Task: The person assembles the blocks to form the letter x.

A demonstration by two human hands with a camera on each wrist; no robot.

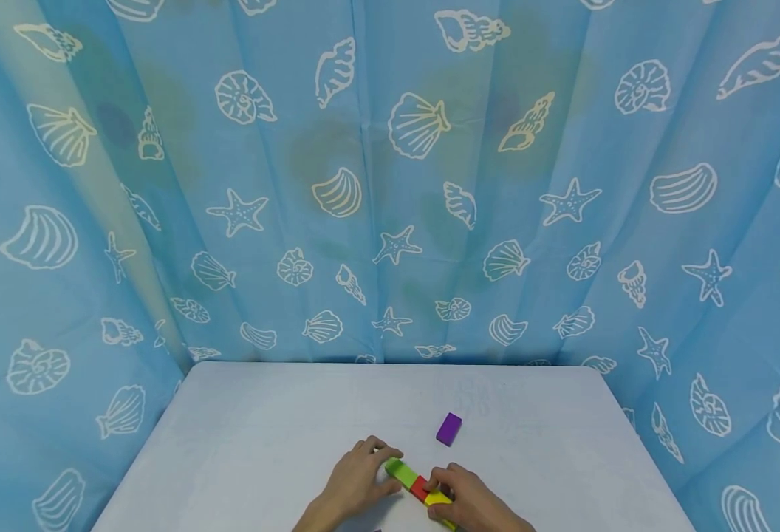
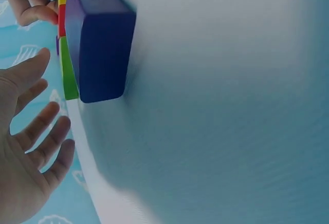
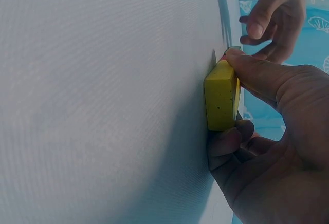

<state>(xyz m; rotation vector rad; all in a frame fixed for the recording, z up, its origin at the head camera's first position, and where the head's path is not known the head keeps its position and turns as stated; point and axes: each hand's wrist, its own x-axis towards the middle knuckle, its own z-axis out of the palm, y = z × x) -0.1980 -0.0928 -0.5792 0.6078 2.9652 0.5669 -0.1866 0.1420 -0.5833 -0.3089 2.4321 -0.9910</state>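
A green block (image 1: 400, 473), a red block (image 1: 419, 488) and a yellow block (image 1: 438, 499) lie end to end in a slanting row on the white table. My right hand (image 1: 473, 502) pinches the yellow block at the row's near end, thumb on one long side and fingers on the other, as the right wrist view also shows. Around the green end, my left hand (image 1: 357, 480) is held with fingers spread and nothing in its grasp. In the left wrist view its fingers (image 2: 51, 129) stand apart from the green block (image 2: 68, 70).
Beyond the row, a purple block (image 1: 449, 429) lies on the white table (image 1: 284, 414). Another purple block (image 2: 105, 54) looms large and close in the left wrist view. A blue shell-patterned curtain (image 1: 390, 185) hangs behind the table and along both sides.
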